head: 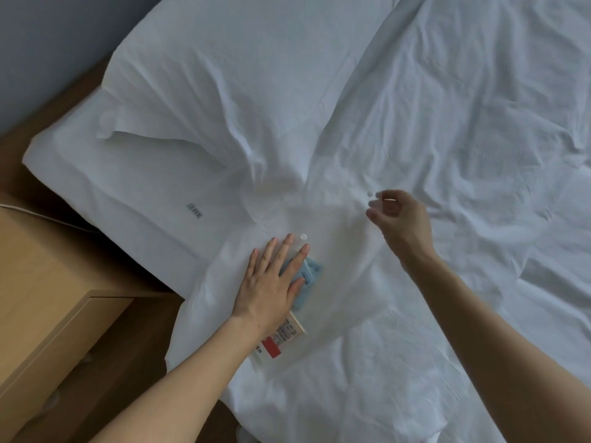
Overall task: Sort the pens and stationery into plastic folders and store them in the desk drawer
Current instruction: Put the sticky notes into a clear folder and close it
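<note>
left hand (267,287) – fingers spread flat, pressing a clear plastic folder (307,276) of blue packets onto the bed (447,123) | red-labelled packet (281,338) just below the wrist | right hand (398,219) – raised, fingers pinching the folder's flap by its snap button (370,194) | wooden nightstand (48,298) left

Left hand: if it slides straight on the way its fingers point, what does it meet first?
Probably the small white round snap, just beyond the left hand fingertips, which lie flat on the blue packet. Past it, only rumpled white sheet. Depth is unclear.
</note>
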Demonstrator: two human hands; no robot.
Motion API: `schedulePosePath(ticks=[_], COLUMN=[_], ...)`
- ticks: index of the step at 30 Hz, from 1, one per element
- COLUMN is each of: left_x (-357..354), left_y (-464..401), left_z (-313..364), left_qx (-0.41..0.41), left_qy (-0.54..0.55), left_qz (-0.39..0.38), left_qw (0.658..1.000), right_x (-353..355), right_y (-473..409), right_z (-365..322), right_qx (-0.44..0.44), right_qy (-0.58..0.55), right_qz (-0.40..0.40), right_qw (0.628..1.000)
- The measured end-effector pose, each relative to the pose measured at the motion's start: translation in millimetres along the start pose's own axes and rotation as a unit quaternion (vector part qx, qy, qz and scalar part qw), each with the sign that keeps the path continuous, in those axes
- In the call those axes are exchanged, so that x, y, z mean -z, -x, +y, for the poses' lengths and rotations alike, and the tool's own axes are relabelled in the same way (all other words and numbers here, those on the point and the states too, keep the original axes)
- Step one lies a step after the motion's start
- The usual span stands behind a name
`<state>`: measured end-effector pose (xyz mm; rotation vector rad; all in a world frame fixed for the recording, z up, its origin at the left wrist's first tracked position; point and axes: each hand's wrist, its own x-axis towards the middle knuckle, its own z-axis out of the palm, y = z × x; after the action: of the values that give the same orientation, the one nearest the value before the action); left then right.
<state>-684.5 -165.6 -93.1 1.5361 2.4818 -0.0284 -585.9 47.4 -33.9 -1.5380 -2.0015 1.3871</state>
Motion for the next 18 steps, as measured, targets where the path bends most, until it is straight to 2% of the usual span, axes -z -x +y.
schedulePosePath(ticks=[5,11,18], left_x=[-6,-6,-5], left_y=[0,0,2], left_z=[-1,-1,0], left_qx=[-0.002,-0.016,-0.006], left_qy=[0.015,0.027,0.059], left_qz=[0.0,-0.017,-0.023], left_qw=[1.0,0.999,0.998], right_x=[-9,-29,-58], right_y=[5,42,53], right_z=[-11,-2,13], right_qx=[0.053,0.221,0.262], right_qy=[-0.009,0.157,0.24], right_qz=[-0.025,-0.112,-0.139], right_qw=[0.998,0.956,0.924])
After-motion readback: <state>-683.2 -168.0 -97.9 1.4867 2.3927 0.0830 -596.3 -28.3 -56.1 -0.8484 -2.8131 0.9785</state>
